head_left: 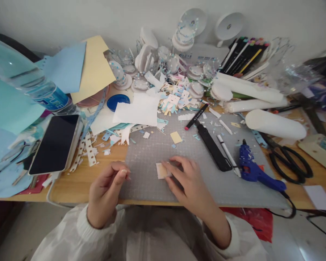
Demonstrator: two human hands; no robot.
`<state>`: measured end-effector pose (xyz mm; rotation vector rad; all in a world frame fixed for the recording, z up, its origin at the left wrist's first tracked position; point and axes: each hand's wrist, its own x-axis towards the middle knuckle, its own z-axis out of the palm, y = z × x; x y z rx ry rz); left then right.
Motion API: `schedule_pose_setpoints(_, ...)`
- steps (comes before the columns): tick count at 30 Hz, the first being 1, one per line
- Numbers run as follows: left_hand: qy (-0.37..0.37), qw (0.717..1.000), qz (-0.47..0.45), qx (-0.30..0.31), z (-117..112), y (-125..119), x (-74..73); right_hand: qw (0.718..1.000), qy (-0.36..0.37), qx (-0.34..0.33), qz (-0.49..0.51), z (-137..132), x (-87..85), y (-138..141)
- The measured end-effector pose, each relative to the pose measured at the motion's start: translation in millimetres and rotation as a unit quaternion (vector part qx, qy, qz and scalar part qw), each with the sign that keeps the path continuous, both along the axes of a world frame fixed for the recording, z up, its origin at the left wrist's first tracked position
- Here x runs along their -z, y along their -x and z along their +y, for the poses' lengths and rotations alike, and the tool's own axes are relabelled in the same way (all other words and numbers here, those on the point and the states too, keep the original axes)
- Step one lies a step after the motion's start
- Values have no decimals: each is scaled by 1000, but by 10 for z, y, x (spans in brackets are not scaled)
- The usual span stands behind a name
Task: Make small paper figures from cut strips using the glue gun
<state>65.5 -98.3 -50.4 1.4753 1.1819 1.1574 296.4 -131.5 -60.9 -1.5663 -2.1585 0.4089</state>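
Note:
Near the front edge of the grey cutting mat (146, 152), a small square piece of paper (161, 171), white with a pale yellow middle, lies flat. My right hand (188, 181) has its thumb and index fingertip on the right side of this square. Left of it, my left hand (108, 190) is raised a little with thumb and index finger pinched together; whatever may be between them is hidden or too small to name. A yellow paper square (176, 137) rests on the mat beyond the right hand.
To the right lie a black cutter (213, 148), a white pen (228, 154), a blue glue gun (256, 168) and black scissors (288, 163). A phone (55, 143) and water bottle (51, 90) are on the left. Cut paper pieces (176, 96) are heaped at the back.

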Motion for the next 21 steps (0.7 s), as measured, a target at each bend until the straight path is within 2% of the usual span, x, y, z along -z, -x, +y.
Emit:
schedule_pose_setpoints(5, -11, 1000, 21, 5, 17, -32, 20, 1000, -16, 7, 20, -6, 49, -26)
schedule_pose_setpoints(9, -15, 1000, 0, 14, 9, -70, 4, 998, -37, 4, 48, -3, 82, -35)
schedule_pose_setpoints(16, -91, 995, -20, 32, 97, -180, -111, 997, -48, 4, 56, -3, 85, -41)
schedule_pose_setpoints(21, -57, 998, -18, 4, 194, -203, -72, 997, -53, 5, 61, -5, 94, -36)
